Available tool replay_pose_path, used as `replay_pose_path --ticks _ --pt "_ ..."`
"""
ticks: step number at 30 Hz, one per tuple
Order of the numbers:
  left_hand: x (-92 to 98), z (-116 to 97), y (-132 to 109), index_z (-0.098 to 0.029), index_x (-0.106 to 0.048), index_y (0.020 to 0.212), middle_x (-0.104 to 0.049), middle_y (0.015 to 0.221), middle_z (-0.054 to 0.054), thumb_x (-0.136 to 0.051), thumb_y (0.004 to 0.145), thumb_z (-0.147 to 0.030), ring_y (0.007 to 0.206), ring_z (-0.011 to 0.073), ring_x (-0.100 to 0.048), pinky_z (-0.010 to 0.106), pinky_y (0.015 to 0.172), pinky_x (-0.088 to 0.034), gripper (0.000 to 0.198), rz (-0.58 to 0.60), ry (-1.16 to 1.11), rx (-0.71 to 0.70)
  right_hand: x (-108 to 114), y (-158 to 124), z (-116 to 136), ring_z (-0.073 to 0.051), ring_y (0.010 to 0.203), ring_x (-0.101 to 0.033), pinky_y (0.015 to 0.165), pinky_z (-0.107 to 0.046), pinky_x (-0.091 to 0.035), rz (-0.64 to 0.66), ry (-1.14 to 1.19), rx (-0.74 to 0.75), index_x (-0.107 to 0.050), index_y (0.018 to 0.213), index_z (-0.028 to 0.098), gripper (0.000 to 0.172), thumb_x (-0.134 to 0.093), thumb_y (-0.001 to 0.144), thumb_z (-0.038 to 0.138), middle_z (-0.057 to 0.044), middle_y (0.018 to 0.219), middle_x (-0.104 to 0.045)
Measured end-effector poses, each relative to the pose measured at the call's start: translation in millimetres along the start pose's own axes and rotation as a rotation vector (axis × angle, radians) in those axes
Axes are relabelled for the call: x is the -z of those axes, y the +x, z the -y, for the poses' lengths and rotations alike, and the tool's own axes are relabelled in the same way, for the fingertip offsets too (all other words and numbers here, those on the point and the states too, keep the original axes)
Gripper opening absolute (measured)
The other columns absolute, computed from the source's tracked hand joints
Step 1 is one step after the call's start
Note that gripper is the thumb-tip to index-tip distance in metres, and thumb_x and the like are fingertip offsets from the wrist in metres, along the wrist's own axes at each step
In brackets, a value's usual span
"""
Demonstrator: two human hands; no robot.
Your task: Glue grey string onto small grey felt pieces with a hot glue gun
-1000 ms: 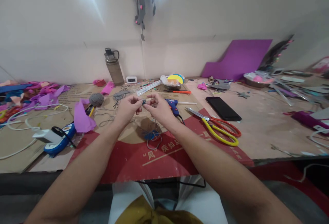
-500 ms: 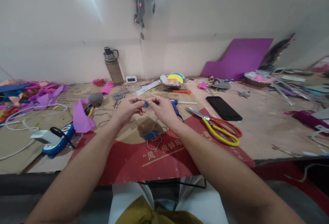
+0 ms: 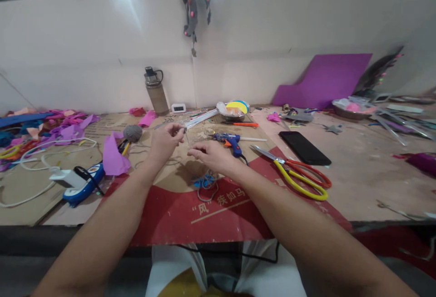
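My left hand [image 3: 166,141] is closed in a pinch, with a small dark bit at its fingertips. From there a thin grey strand of yarn [image 3: 187,138] runs down to my right hand [image 3: 211,155], whose thumb and forefinger are pressed together on it. Just below my hands, a blue piece [image 3: 201,181] lies on the red and brown cardboard [image 3: 163,215] with loops of grey yarn over it. A blue glue gun [image 3: 233,144] rests beyond my right hand. The grey yarn ball [image 3: 132,133] sits left of my left hand.
Red-and-yellow-handled scissors [image 3: 293,170] and a black phone [image 3: 304,147] lie to the right. A blue-and-white power strip [image 3: 83,190] with cables is at left, near felt scraps [image 3: 64,126]. A bottle [image 3: 156,92] and a bowl [image 3: 233,117] stand at the back.
My hands have moved apart, the left one slightly up, the right one down, and a strand now shows between them. The blue bit between my fingertips no longer shows. The view has shifted slightly.
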State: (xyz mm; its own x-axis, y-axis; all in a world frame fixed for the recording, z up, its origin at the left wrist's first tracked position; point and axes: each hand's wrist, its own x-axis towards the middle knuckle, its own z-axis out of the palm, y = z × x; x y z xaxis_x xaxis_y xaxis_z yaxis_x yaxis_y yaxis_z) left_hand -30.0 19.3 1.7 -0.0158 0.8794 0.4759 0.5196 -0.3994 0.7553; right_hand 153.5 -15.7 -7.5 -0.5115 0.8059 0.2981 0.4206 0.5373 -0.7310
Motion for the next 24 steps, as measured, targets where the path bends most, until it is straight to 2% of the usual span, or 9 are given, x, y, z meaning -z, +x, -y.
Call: replay_pose_path --ticks 3,5,8,11,14,18,22,24 --pt "1.6 1.2 3.0 -0.014 -0.064 0.08 -0.062 0.057 0.001 -0.062 0.077 -0.033 0.045 0.0078 -0.052 0.018 0.044 -0.041 0.019 -0.025 -0.213 0.124 2.3 -3.6 3.2 -0.016 0.071 -0.06 0.066 -0.027 -0.039 0.052 -0.017 -0.014 -0.07 0.08 0.016 0.047 -0.038 0.094 0.047 -0.006 0.078 -0.069" --pt "0.7 -2.3 2.7 -0.012 -0.063 0.078 -0.064 0.062 0.003 -0.064 0.076 -0.032 0.048 0.0069 -0.053 0.016 0.042 -0.037 0.02 0.035 -0.45 0.23 4.0 -3.2 0.3 -0.019 0.071 -0.061 0.067 -0.029 -0.041 -0.004 -0.042 -0.098 -0.069 0.073 0.016 0.055 -0.034 0.094 0.053 -0.009 0.075 -0.069" --pt "-1.5 -10.2 0.0 -0.011 -0.063 0.078 -0.066 0.069 0.005 -0.065 0.075 -0.03 0.051 0.0056 -0.054 0.013 0.038 -0.031 0.019 0.147 -0.673 0.326 7.3 0.1 -5.9 -0.02 0.069 -0.06 0.065 -0.031 -0.041 -0.155 -0.1 -0.131 -0.066 0.073 0.018 0.046 -0.038 0.094 0.049 -0.009 0.073 -0.066" --pt "-2.9 -17.1 -3.9 -0.011 -0.063 0.074 -0.062 0.06 0.004 -0.067 0.075 -0.031 0.044 0.0044 -0.049 0.013 0.035 -0.026 0.021 0.201 -0.651 0.339 12.1 1.9 -5.5 -0.019 0.08 -0.059 0.073 -0.032 -0.043 -0.379 -0.114 -0.037 -0.065 0.091 0.017 0.021 -0.05 0.09 0.032 -0.008 0.087 -0.065" --pt "-5.7 -18.9 -7.3 -0.011 -0.063 0.073 -0.06 0.054 0.002 -0.068 0.074 -0.034 0.037 0.0027 -0.042 0.014 0.034 -0.023 0.024 0.277 -0.606 0.321 16.0 0.5 0.3 -0.017 0.087 -0.058 0.078 -0.031 -0.045 -0.522 -0.043 0.111 -0.063 0.108 0.019 0.024 -0.056 0.086 0.022 -0.008 0.1 -0.061" --pt "-14.6 -14.7 -11.5 -0.013 -0.062 0.074 -0.06 0.049 0.001 -0.068 0.075 -0.035 0.033 0.0028 -0.04 0.014 0.035 -0.026 0.023 0.403 -0.572 0.337 14.0 0.2 1.8 -0.016 0.082 -0.055 0.076 -0.03 -0.044 -0.491 -0.043 0.164 -0.066 0.104 0.022 0.02 -0.058 0.086 0.023 -0.006 0.097 -0.057" --pt "-22.5 -14.3 -17.6 -0.013 -0.061 0.076 -0.062 0.049 0.001 -0.069 0.075 -0.036 0.034 0.0042 -0.044 0.015 0.035 -0.028 0.025 0.491 -0.52 0.342 6.9 3.8 -5.9 -0.016 0.084 -0.052 0.077 -0.03 -0.042 -0.432 -0.109 0.153 -0.065 0.085 0.02 0.009 -0.057 0.086 0.022 -0.004 0.089 -0.054" --pt "-23.9 -16.0 -20.2 -0.013 -0.061 0.074 -0.061 0.049 0.001 -0.07 0.074 -0.039 0.033 0.0044 -0.044 0.015 0.034 -0.027 0.028 0.529 -0.524 0.353 6.1 5.5 -9.0 -0.016 0.083 -0.051 0.077 -0.03 -0.041 -0.446 -0.119 0.126 -0.059 0.077 0.019 0.01 -0.055 0.086 0.02 -0.003 0.085 -0.053"
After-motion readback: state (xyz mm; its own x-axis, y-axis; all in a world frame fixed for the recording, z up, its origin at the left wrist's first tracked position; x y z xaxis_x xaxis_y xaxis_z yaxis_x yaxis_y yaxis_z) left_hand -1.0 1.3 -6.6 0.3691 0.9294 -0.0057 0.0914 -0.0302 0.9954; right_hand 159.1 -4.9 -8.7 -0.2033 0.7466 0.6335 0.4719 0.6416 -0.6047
